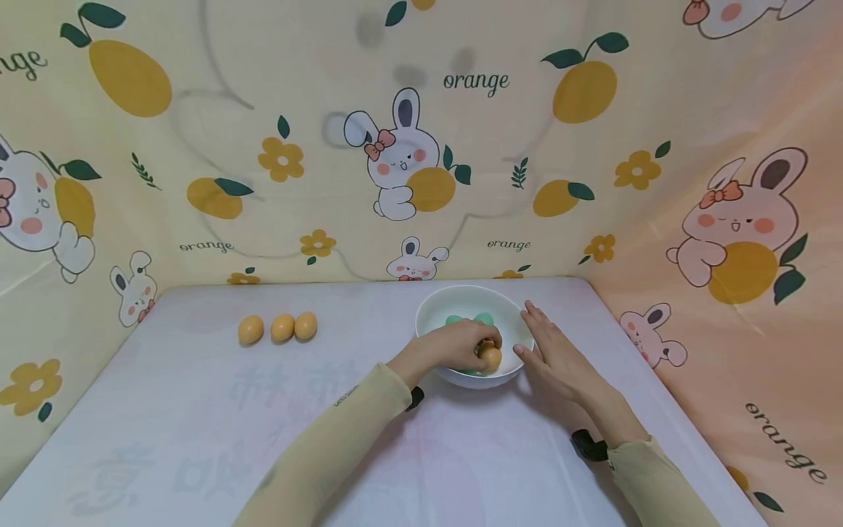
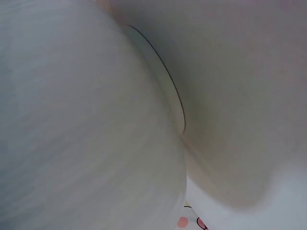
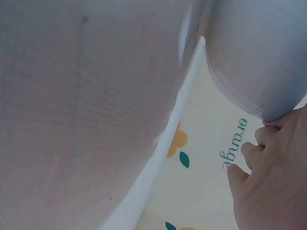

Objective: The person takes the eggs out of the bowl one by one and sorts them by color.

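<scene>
A white bowl [image 1: 437, 304] stands toward the back right of the table. My left hand [image 1: 457, 344] reaches over its near left side, fingers curled round a brown egg [image 1: 490, 358] inside the bowl. Several green egg-like things [image 1: 484, 318] lie in the bowl, partly hidden by that hand. My right hand [image 1: 556, 359] is at the bowl's right side, fingers fairly straight and the tips at the rim. In the right wrist view, fingers of the right hand [image 3: 276, 172] meet the bowl's outer wall [image 3: 264, 57].
Three brown eggs [image 1: 282, 328] lie in a row at the back left of the table [image 1: 197, 410]. A cloth [image 1: 303, 88] printed with rabbits and oranges hangs behind the table and along its sides.
</scene>
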Tool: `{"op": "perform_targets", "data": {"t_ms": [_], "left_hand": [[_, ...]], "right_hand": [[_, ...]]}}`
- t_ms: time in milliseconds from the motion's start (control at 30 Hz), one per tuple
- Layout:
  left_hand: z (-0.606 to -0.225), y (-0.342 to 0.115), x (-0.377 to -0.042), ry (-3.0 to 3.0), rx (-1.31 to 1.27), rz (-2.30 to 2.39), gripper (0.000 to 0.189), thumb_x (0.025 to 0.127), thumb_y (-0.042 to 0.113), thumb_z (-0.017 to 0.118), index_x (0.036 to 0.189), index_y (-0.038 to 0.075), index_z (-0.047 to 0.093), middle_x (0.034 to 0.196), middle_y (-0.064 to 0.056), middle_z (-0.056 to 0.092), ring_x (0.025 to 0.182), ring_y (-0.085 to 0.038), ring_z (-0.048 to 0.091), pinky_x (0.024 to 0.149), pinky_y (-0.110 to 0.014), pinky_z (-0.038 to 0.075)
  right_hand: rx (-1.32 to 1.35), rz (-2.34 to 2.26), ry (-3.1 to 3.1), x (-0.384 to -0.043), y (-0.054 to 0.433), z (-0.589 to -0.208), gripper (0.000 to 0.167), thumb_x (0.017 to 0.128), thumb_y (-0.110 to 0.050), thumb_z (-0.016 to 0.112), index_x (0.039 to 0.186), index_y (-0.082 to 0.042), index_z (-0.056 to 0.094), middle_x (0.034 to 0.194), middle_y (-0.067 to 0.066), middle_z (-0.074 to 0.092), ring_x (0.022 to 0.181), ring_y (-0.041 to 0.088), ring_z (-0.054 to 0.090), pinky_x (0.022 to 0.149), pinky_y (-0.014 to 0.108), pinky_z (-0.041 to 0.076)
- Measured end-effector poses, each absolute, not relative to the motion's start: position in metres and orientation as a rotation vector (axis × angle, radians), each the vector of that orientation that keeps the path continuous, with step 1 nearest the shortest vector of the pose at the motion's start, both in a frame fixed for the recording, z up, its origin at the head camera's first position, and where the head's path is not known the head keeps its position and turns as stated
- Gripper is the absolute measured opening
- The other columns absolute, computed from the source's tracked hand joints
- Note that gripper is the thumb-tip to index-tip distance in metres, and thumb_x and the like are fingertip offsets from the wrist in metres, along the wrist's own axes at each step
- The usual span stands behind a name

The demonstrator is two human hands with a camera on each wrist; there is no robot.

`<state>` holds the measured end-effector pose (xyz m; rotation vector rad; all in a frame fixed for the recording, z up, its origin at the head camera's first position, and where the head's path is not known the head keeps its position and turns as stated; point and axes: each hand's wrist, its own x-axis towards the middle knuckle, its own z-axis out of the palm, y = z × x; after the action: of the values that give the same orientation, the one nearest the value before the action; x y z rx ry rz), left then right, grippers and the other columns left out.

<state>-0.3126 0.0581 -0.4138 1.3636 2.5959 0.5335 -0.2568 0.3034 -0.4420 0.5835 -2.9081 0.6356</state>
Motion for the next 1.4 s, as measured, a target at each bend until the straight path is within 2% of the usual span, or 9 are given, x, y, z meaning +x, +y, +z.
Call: {"op": "perform_targets", "data": {"t_ms": [200, 467, 833, 1167, 1400], "left_hand": [[-0.414, 0.058, -0.312, 2.596, 1.356, 0.555, 0.039, 0.093, 0.020, 0.077, 0.130, 0.014, 0.068, 0.117, 0.004, 0.068, 0.101, -0.008, 0.059, 0.089, -0.018, 0.046], [-0.413, 0.055, -0.312, 2.599, 1.371, 0.641, 0.036, 0.092, 0.021, 0.076, 0.127, 0.015, 0.068, 0.114, 0.006, 0.067, 0.101, -0.008, 0.059, 0.090, -0.020, 0.046], [-0.411, 0.052, -0.314, 2.572, 1.390, 0.810, 0.040, 0.092, 0.019, 0.076, 0.129, 0.012, 0.066, 0.120, 0.003, 0.067, 0.108, -0.007, 0.059, 0.099, -0.019, 0.046], [-0.400, 0.039, -0.305, 2.629, 1.346, 0.970, 0.045, 0.091, 0.018, 0.078, 0.133, 0.013, 0.064, 0.128, 0.000, 0.064, 0.119, -0.015, 0.060, 0.105, -0.022, 0.046], [-0.398, 0.024, -0.301, 2.681, 1.385, 1.113, 0.045, 0.090, 0.017, 0.080, 0.131, 0.011, 0.063, 0.128, 0.000, 0.064, 0.118, -0.012, 0.058, 0.107, -0.027, 0.047]], "right_hand": [[0.591, 0.642, -2.901, -0.256, 0.303, -0.441, 0.076, 0.110, -0.047, 0.046, 0.165, -0.001, 0.020, 0.174, 0.013, 0.008, 0.158, 0.040, 0.012, 0.123, 0.064, 0.018], [0.593, 0.644, -2.893, -0.256, 0.303, -0.442, 0.076, 0.110, -0.047, 0.047, 0.165, -0.002, 0.020, 0.174, 0.012, 0.009, 0.158, 0.039, 0.012, 0.122, 0.064, 0.019], [0.576, 0.643, -2.911, -0.255, 0.304, -0.442, 0.077, 0.109, -0.048, 0.046, 0.165, -0.002, 0.019, 0.175, 0.011, 0.007, 0.159, 0.039, 0.011, 0.122, 0.065, 0.019], [0.576, 0.643, -2.906, -0.256, 0.303, -0.441, 0.077, 0.109, -0.048, 0.047, 0.165, -0.003, 0.020, 0.174, 0.012, 0.008, 0.158, 0.040, 0.012, 0.122, 0.065, 0.019], [0.573, 0.652, -2.906, -0.255, 0.302, -0.441, 0.077, 0.109, -0.048, 0.047, 0.165, -0.002, 0.020, 0.174, 0.013, 0.009, 0.158, 0.042, 0.012, 0.122, 0.065, 0.018]]}}
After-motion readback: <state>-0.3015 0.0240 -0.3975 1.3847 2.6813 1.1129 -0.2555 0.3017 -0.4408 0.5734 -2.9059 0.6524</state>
